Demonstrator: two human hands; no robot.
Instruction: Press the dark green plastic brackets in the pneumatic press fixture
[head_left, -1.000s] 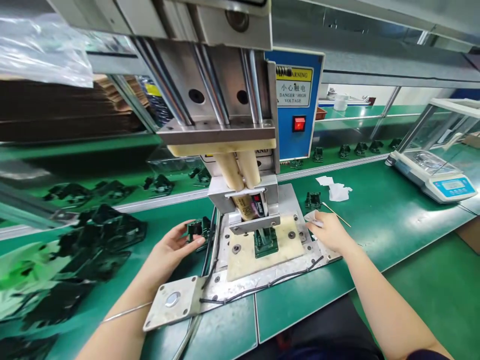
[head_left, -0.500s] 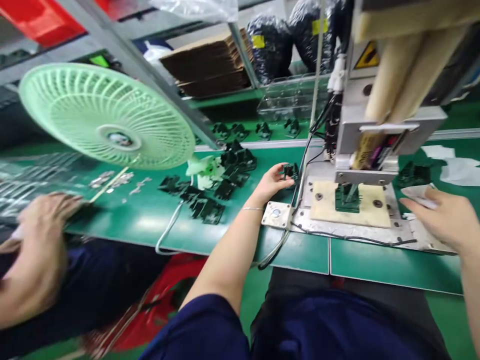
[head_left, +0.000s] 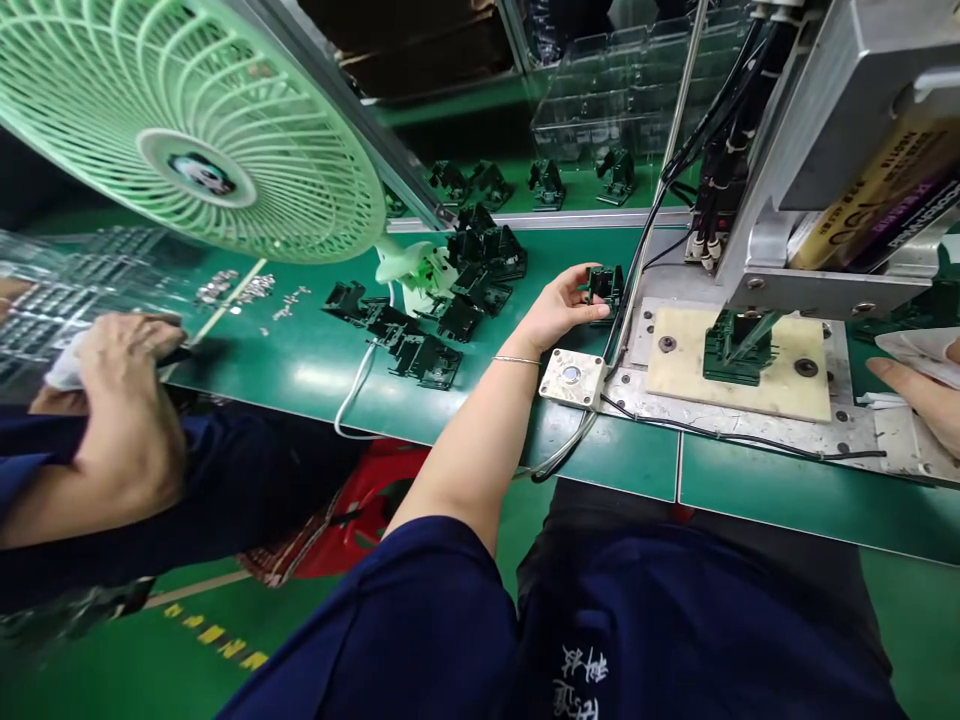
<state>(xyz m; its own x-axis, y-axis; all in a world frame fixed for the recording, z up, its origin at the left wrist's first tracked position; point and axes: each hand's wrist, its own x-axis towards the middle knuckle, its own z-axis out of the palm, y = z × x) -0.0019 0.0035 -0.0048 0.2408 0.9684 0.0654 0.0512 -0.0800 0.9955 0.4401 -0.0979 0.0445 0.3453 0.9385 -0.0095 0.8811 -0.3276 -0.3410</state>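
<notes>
Between the thumb and fingers of my left hand [head_left: 562, 307] is a dark green plastic part [head_left: 604, 288], held just left of the machine's cables. Another green plastic part [head_left: 739, 348] sits on the cream plate [head_left: 675, 385] under the press head [head_left: 840, 295]. At the right edge, my right hand [head_left: 926, 400] is partly cut off by the frame, with a folded white cloth or paper [head_left: 919, 350] between its thumb and fingers. A white button box [head_left: 573, 378] lies beside my left wrist.
A green fan [head_left: 195, 170] stands on the left, near a cluster of dark parts [head_left: 480, 260]. Several more parts line the back ledge, before clear trays [head_left: 615, 100]. A co-worker's hand [head_left: 124, 350] is at far left. Cables [head_left: 637, 270] run along the machine.
The view has tilted down and shifted left, so my right hand is now partly out of frame. My left hand still grips the green part beside the cables.
</notes>
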